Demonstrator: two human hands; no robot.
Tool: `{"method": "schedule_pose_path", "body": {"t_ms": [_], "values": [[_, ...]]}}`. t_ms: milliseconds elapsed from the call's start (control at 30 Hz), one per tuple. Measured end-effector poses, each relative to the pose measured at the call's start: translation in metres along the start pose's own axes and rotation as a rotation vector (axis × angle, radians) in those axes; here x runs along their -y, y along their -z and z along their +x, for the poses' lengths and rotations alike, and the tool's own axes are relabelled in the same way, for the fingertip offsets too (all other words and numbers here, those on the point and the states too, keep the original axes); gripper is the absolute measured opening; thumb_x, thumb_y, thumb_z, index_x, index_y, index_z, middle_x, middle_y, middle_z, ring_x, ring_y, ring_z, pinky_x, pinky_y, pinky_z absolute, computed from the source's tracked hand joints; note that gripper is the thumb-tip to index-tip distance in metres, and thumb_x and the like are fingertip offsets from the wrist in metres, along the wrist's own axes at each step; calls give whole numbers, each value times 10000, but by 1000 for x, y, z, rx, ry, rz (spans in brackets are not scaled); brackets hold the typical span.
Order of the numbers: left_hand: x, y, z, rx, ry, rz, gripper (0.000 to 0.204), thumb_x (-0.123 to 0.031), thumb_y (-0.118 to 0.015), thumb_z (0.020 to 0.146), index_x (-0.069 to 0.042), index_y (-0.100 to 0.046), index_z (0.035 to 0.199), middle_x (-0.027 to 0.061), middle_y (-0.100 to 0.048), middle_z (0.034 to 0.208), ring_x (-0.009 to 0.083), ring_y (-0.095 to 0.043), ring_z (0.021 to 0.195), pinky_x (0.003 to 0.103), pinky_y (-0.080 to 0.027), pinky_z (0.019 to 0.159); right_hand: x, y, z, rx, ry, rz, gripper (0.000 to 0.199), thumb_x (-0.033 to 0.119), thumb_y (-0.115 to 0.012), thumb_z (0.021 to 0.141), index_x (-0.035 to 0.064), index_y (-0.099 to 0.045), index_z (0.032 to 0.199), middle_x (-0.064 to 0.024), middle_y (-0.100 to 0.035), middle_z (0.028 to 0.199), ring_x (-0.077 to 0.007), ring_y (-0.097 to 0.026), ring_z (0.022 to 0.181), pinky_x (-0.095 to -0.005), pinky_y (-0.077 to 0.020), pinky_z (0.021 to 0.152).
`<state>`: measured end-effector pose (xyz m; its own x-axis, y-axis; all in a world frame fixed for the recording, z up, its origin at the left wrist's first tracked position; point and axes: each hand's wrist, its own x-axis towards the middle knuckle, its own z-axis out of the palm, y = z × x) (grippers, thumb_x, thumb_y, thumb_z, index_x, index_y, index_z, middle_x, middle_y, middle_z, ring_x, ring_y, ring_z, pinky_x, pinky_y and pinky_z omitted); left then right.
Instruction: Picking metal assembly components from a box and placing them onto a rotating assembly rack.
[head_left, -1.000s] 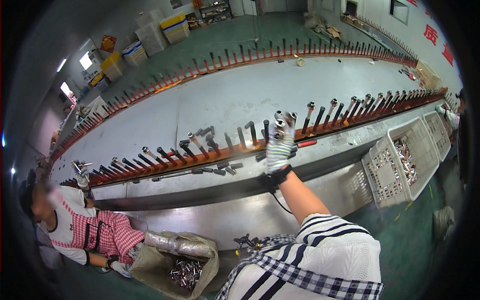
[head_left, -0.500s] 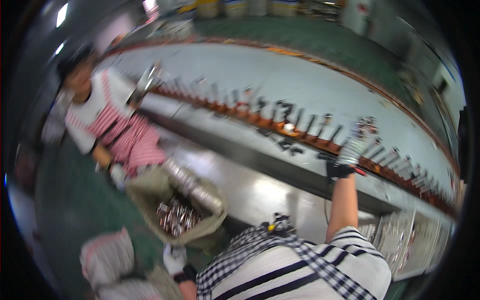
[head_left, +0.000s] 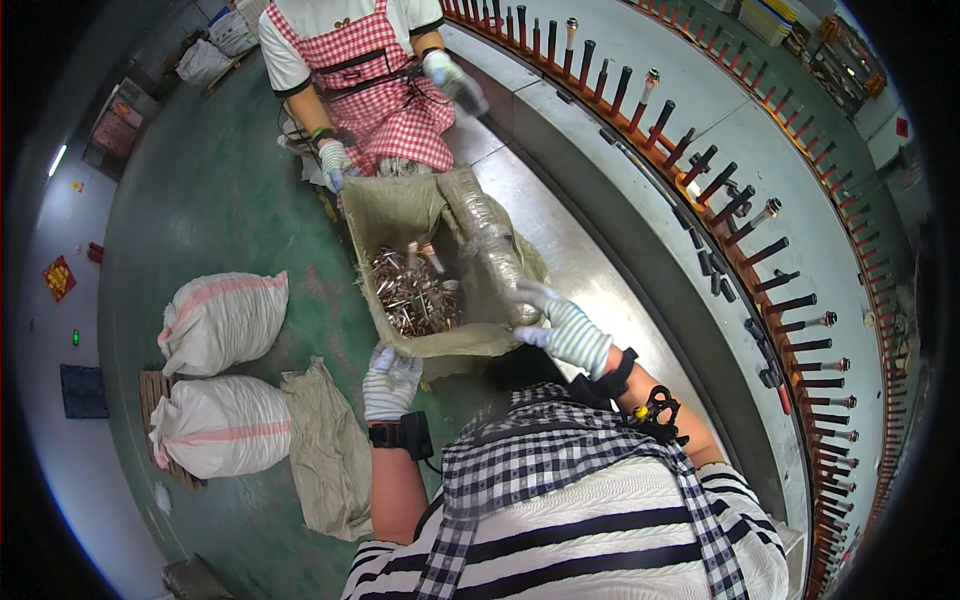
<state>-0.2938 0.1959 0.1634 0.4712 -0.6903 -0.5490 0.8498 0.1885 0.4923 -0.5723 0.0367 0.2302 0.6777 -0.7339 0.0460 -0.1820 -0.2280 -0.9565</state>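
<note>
A box-shaped bin (head_left: pixel 425 345) lined with drab woven sacking stands before me, holding many small copper and silver-coloured metal fittings (head_left: pixel 410 300). A few pieces near its middle are blurred. My left hand (head_left: pixel 392 385), in a striped white glove, is at the near left corner, fingers closed about the lining's edge; their tips are partly hidden. Stretched beside the bin's right edge is my gloved right hand (head_left: pixel 568 328), fingers apart and holding nothing. That edge carries a thick roll wrapped in clear plastic (head_left: pixel 490 235). A co-worker's gloved hand (head_left: pixel 335 163) touches the far left corner.
Along the right curves a conveyor rail (head_left: pixel 745 265) with upright dark rods, some topped by metal fittings. Loose black sleeves (head_left: pixel 712 270) lie on its ledge. Two white sacks (head_left: pixel 225 425) and a flattened drab sack (head_left: pixel 325 450) are at left. The co-worker's apron (head_left: pixel 370 75) is beyond the bin.
My view has swung. My right hand has come back from the rods on the rail to the bin's right edge, fingers spread. My left hand is now at the bin's corner.
</note>
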Motion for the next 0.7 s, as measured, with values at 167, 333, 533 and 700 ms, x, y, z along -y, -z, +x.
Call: {"method": "schedule_pose_path", "body": {"t_ms": [167, 333, 533, 700], "values": [[2, -3, 13, 14, 71, 9, 169, -75, -645, 773, -102, -596, 932, 53, -609, 855, 240, -563, 803, 445, -446, 778, -23, 25, -39, 38, -205, 61, 430, 209, -627, 822, 38, -537, 1205, -180, -550, 1200, -279, -495, 1162, -343, -380, 988], [-4, 14, 18, 181, -30, 455, 225, -132, -574, 858, -56, -579, 1070, 104, -621, 1029, 233, -583, 920, 390, -479, 837, -68, 74, -101, -392, -289, 86, 432, 272, -587, 845, 2, -548, 1180, -181, -576, 1173, -275, -535, 1108, -337, -399, 958], [-29, 9, 4, 238, 440, 191, 237, -227, -631, 827, -70, -589, 1000, 33, -518, 819, 130, -434, 672, 275, -415, 638, -79, 134, -158, -1303, -155, 151, 405, 129, -602, 825, 19, -512, 1205, -138, -584, 1110, -242, -527, 1085, -341, -407, 937], [-16, 2, 2, 0, 460, 135, 288, -292, -610, 839, -57, -600, 1004, 78, -595, 805, 106, -413, 585, 242, -376, 530, -79, 206, -167, -1849, 287, 32, 541, 12, -573, 823, -2, -371, 1324, -136, -419, 1297, -237, -407, 1237, -345, -348, 1003]]}}
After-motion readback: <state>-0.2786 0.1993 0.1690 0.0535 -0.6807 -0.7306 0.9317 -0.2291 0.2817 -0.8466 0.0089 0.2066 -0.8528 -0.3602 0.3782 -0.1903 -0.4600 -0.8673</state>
